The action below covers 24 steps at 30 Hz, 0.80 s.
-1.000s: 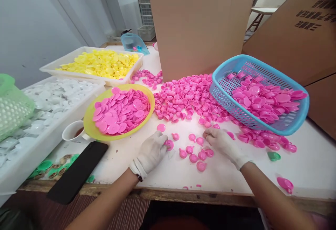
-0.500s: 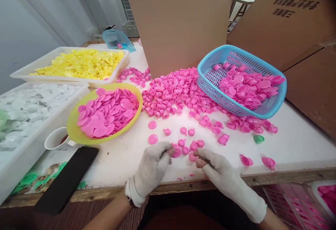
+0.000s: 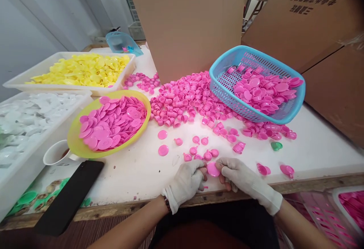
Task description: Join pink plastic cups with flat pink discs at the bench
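A pink toy saucer [image 3: 213,169] is held up near the table's front edge, its flat face toward me. My left hand [image 3: 186,180], in a white fingerless-tipped glove, pinches its left rim. My right hand [image 3: 241,174], gloved alike, has thumb and fingers closed at the right rim. Just beyond the fingers lie several small pink toy cups [image 3: 207,155], some partly hidden by the left hand. Two loose pink discs [image 3: 163,150] lie farther left. A tiny pink scrap [image 3: 206,187] is on the table between the hands.
A yellow bowl [image 3: 74,143] of pink discs stands left, beside a white cup [image 3: 54,154] and black phone [image 3: 71,192]. Behind are a heap of pink cups [image 3: 182,101] and a blue basket [image 3: 294,114]. Trays of yellow [image 3: 17,84] and white pieces [image 3: 42,108] line the left.
My left hand has moved right with the saucer, bringing it between both hands. My right hand has closed in on its right rim. The view has shifted slightly.
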Available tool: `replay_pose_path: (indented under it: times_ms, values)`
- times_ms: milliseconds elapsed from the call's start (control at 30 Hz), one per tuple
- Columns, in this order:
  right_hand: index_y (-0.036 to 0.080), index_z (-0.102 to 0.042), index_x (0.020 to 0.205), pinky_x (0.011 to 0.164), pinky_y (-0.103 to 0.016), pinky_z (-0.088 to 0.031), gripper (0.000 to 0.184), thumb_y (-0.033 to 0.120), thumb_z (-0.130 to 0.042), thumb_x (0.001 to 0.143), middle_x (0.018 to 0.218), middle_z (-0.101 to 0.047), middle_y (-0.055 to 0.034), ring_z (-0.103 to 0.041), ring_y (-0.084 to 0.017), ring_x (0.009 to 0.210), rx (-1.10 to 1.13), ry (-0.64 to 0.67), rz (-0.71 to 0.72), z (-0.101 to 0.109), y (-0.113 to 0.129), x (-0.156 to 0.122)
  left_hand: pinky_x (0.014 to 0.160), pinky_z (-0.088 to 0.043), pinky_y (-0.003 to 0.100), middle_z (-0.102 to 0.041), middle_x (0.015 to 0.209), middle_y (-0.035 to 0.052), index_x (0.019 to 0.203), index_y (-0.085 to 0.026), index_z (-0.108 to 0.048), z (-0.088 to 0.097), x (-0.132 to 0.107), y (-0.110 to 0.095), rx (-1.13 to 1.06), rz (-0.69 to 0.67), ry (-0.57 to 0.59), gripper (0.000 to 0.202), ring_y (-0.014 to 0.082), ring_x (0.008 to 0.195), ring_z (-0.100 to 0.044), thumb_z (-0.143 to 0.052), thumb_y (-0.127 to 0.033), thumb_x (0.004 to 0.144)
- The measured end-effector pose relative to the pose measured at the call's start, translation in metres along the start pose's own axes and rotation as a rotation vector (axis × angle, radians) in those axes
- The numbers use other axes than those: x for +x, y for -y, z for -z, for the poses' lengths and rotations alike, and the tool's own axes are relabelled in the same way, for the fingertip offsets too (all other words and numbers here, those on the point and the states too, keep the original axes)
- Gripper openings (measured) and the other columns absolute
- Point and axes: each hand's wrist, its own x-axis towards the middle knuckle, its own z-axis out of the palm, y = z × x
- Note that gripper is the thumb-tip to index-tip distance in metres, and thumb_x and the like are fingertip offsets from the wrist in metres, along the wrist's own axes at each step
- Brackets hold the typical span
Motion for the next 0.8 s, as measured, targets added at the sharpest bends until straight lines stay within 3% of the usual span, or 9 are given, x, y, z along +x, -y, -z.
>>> replay_pose_path:
  times_ms: [133, 267, 433, 567, 800]
  values:
    - [0.02, -0.046, 0.074, 0.035, -0.017, -0.032, 0.014, 0.032, -0.044, 0.081, 0.058, -0.052, 0.0059, -0.048, -0.007, 0.04, -0.025, -0.029, -0.022, -0.007, -0.007, 0.008, 0.044, -0.044, 0.02, -0.057, 0.066, -0.0011, 0.085, -0.016, -0.053, -0.008, 0.007, -0.001, -0.095, 0.077, 0.037, 0.012, 0.0093, 0.049, -0.056, -0.043, -0.023, 0.082]
    - [0.02, -0.049, 0.08, 0.042, -0.018, -0.039, 0.012, 0.031, -0.046, 0.084, 0.063, -0.054, 0.0048, -0.049, -0.007, 0.045, -0.046, -0.077, 0.093, -0.008, -0.009, 0.007, 0.049, -0.047, 0.021, -0.054, 0.053, -0.0033, 0.078, -0.015, -0.051, -0.012, 0.012, -0.003, -0.14, 0.155, 0.037, 0.008, 0.0092, 0.047, -0.055, -0.048, -0.021, 0.081]
    - [0.021, -0.052, 0.083, 0.044, -0.019, -0.041, 0.013, 0.032, -0.045, 0.087, 0.067, -0.058, 0.0027, -0.053, -0.009, 0.05, -0.03, 0.054, 0.063, -0.005, -0.004, 0.005, 0.048, -0.046, 0.019, -0.056, 0.056, -0.0037, 0.079, -0.017, -0.051, -0.014, 0.017, -0.003, -0.218, 0.195, 0.046, 0.003, 0.0082, 0.048, -0.055, -0.053, -0.018, 0.077]
    - [0.022, -0.051, 0.081, 0.041, -0.018, -0.039, 0.011, 0.028, -0.044, 0.087, 0.062, -0.056, 0.0035, -0.053, -0.009, 0.047, -0.057, 0.048, 0.017, -0.001, -0.003, 0.007, 0.044, -0.042, 0.019, -0.052, 0.055, -0.0058, 0.072, -0.019, -0.045, -0.016, 0.024, 0.0, -0.24, 0.205, 0.056, 0.009, 0.0076, 0.044, -0.05, -0.051, -0.011, 0.072]
    - [0.021, -0.05, 0.085, 0.043, -0.017, -0.042, 0.007, 0.025, -0.044, 0.086, 0.07, -0.058, 0.0029, -0.055, -0.008, 0.051, 0.047, 0.185, -0.056, 0.003, -0.002, 0.012, 0.05, -0.047, 0.023, -0.054, 0.06, -0.0034, 0.075, -0.021, -0.05, -0.014, 0.029, 0.006, -0.103, 0.204, 0.08, 0.007, 0.0103, 0.052, -0.053, -0.056, -0.02, 0.074]
